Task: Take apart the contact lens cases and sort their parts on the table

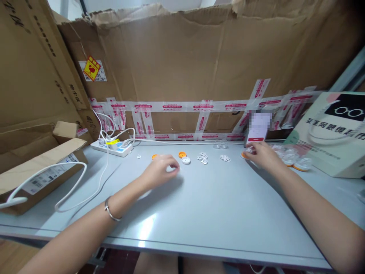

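Observation:
My left hand (162, 170) hovers over the middle-left of the table, thumb and index finger curled together in a pinch. Whatever its fingertips hold, if anything, is too small to make out. Just beyond it lie an orange round cap (182, 154), a white round cap (186, 160) and another orange piece (154, 156), partly covered by the hand. My right hand (261, 154) reaches to the back right, its fingers closed on a small round orange-edged piece (243, 155). Several clear-domed pieces with orange bases (302, 164) sit right of that hand.
White cut-out discs (203, 157) and more of them (225, 158) lie mid-table, with clear cups (220, 144) behind. A phone (258, 127) leans at the back. A power strip (112, 146), cables, an open carton (42, 167) and a paper bag (333, 133) flank the table.

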Available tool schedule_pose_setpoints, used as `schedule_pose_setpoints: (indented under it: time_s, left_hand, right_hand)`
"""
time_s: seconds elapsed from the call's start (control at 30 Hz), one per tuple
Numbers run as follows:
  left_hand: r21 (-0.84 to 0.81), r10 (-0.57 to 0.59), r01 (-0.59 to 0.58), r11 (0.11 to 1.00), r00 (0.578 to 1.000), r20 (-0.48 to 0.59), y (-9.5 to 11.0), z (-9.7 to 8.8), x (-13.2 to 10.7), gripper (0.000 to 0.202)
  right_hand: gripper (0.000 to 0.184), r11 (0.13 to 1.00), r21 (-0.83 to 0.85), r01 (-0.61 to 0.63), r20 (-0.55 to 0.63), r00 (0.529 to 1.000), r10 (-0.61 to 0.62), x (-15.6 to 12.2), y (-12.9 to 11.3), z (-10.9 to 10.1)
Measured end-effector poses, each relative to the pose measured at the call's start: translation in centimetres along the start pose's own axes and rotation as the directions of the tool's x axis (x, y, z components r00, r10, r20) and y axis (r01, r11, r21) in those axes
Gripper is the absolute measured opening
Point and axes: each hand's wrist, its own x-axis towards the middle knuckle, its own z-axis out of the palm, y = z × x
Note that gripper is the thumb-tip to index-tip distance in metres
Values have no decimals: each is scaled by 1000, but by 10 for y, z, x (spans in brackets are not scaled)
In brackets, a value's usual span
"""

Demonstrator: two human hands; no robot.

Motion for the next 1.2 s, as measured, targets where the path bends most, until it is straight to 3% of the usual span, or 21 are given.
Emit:
schedule_pose_setpoints:
  time_s: [0.1, 0.17, 0.27, 0.4, 0.53, 0.73, 0.97, 1.13, 1.2]
  left_hand:
    - [202, -257, 276, 940, 959, -115, -38, -40, -4, 12]
    - [356, -460, 479, 803, 876, -141, -68, -62, -11, 14]
    - [416, -558, 559, 717, 818, -137, -105, -79, -23, 14]
    - [433, -586, 560, 707, 806, -86, -128, -73, -28, 17]
    - [425, -582, 550, 719, 811, -65, -133, -64, -25, 21]
    - [403, -572, 541, 739, 819, -51, -134, -63, -23, 23]
    - [394, -584, 564, 726, 808, -81, -124, -64, -23, 22]
    - [386, -592, 578, 719, 800, -96, -118, -71, -23, 15]
    - [376, -577, 577, 725, 807, -126, -108, -74, -21, 16]
  right_hand:
    - [24, 999, 30, 33, 57, 998, -35, -4, -1, -8]
    - [17, 995, 72, 72, 121, 989, -80, -10, -4, -15]
    - [11, 980, 167, 107, 288, 946, -152, -24, -15, -28]
    - [15, 947, 304, 104, 462, 853, -242, -42, -43, -38]
    - [18, 874, 454, 172, 466, 790, -397, -55, -72, -36]
    - [23, 740, 653, 160, 393, 764, -512, -69, -104, -22]
    - [24, 623, 779, 71, 374, 745, -552, -84, -126, 0]
    - [26, 593, 805, 11, 396, 735, -551, -85, -128, 6]
    - [27, 589, 808, 11, 381, 753, -537, -86, -131, 7]
